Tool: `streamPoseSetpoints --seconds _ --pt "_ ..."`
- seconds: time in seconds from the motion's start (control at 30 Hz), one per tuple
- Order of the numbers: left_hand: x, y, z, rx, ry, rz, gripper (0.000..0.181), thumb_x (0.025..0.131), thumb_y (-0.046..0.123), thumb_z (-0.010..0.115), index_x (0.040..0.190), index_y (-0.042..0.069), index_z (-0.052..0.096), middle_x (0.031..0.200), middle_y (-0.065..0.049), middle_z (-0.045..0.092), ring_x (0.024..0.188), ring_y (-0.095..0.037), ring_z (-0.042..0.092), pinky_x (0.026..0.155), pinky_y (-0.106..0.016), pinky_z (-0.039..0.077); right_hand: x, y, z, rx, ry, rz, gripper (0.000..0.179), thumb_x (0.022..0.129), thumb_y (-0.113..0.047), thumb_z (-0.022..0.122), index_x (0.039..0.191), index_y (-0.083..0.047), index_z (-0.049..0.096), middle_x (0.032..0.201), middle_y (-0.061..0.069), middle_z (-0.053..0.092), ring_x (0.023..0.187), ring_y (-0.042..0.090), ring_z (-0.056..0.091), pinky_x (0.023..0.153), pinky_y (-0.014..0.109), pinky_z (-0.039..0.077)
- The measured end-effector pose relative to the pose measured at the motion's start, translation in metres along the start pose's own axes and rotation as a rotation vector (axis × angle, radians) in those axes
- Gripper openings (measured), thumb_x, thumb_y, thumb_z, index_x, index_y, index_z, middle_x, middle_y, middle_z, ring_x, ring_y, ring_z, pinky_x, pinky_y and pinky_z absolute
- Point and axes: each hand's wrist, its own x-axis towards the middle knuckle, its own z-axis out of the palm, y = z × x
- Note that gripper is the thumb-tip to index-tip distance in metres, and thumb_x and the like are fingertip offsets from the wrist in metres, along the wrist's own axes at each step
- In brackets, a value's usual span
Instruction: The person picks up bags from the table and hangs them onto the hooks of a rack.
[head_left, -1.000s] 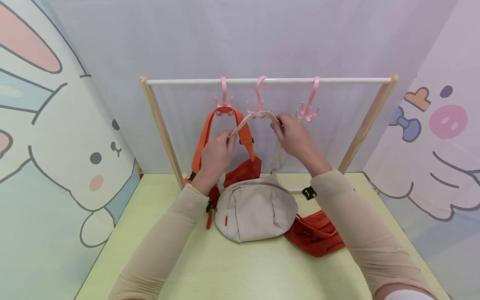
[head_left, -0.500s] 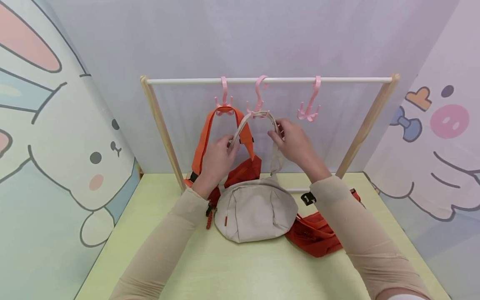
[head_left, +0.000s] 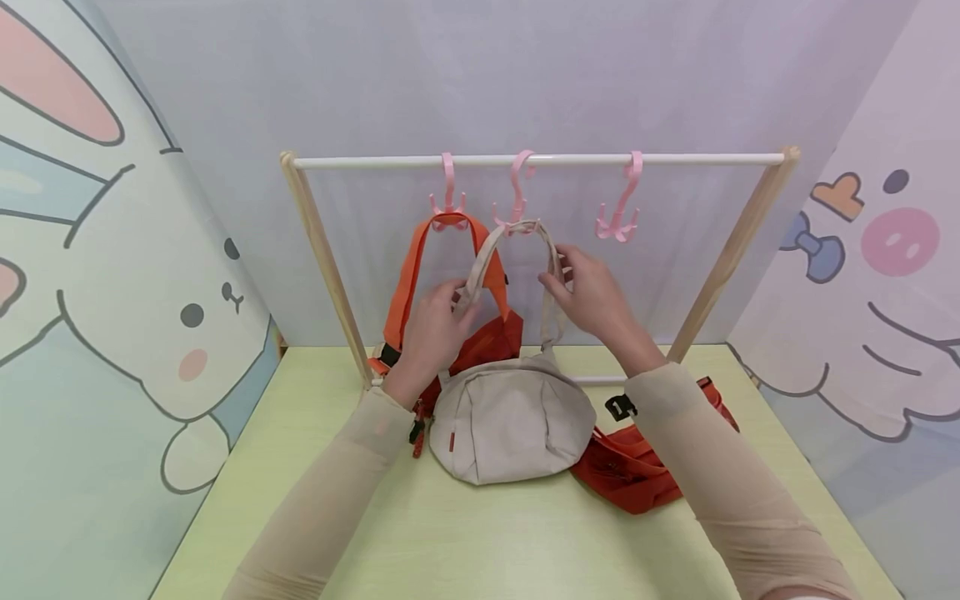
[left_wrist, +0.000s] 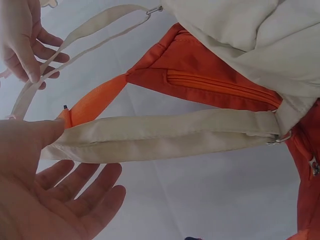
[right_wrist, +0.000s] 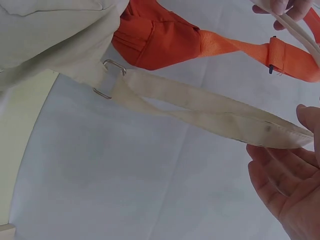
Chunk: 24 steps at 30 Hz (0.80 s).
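A beige crossbody bag (head_left: 513,421) hangs by its strap (head_left: 483,254) from the middle pink hook (head_left: 517,196), its body low against the tabletop. My left hand (head_left: 435,325) is at the strap's left side; in the left wrist view the strap (left_wrist: 170,137) passes between thumb and loosely spread fingers. On the other side, my right hand (head_left: 588,292) has its thumb apart from its fingers, which touch the strap (right_wrist: 215,112) from below in the right wrist view. Behind the left hand, a red-orange bag (head_left: 487,342) hangs by its orange strap (head_left: 405,287) from the left pink hook (head_left: 448,196).
A white rail (head_left: 375,162) on wooden legs (head_left: 322,258) spans the back of the pale yellow table (head_left: 450,542). The right pink hook (head_left: 621,204) holds nothing. Another red bag (head_left: 630,475) lies on the table, partly behind the right forearm.
Both hands have slid down the beige strap and their fingers have loosened from it. The strap now stands as a rounder loop on the middle hook; the bag's body stays put.
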Motion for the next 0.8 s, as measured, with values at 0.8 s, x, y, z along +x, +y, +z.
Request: streamPoseSetpoints --seconds 0.8 --pt "-0.038 -0.006 -0.001 0.026 0.026 0.033 0.056 0.099 0.026 0.078 0.144 0.001 0.054 0.13 -0.014 0.061 0.112 -0.03 0.061 0.089 -0.045 0.058 -0.062 0.022 -0.004 -0.091 -0.031 -0.002 0.063 0.104 -0.03 0.071 0.154 0.0 0.047 0.135 0.022 0.064 0.118 0.04 0.066 0.101 0.059 0.052"
